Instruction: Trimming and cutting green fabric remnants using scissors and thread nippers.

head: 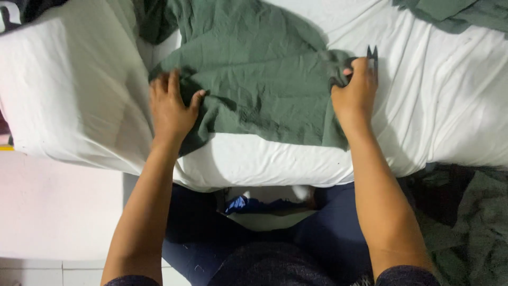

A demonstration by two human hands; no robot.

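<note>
Head view: green cloth (259, 79) on white bed (450, 106).

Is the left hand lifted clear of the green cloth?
No, the left hand lies flat on the green cloth, pressing it against the white bed.

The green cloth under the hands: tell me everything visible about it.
The green cloth is a dull dark-green piece of fabric, soft and finely wrinkled, woven-looking. It lies spread across the white sheet of a bed, its near edge close to the mattress edge, its far part running up out of view. The left hand presses flat on its left edge, where it bunches. The right hand pinches its right corner into a gathered fold, with a small dark pointed tool beside the fingers.
</note>
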